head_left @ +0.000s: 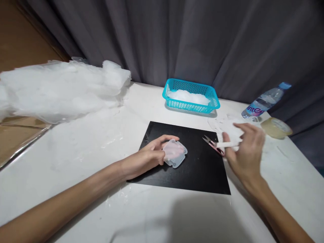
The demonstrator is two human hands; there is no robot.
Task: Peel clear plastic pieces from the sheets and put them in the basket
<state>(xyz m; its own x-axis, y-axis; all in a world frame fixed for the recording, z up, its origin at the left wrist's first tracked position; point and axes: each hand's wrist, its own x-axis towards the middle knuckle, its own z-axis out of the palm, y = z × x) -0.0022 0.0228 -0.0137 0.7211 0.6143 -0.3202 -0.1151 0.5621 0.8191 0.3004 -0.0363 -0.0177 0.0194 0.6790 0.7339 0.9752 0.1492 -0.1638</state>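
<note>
My left hand point(154, 153) rests on a black mat point(192, 168) and grips a small clear plastic piece point(176, 153) with rounded corners. My right hand point(246, 148) hovers over the mat's right edge, fingers partly curled, pinching a thin white strip point(229, 145). Small pink thread snips point(214, 144) lie on the mat just left of that hand.
A turquoise basket point(214, 101) holding clear plastic pieces stands behind the mat. A big heap of clear plastic point(60, 89) fills the left. A water bottle point(264, 101) and a tape roll point(275, 128) lie at the right. More clear scraps point(225, 125) sit near the basket.
</note>
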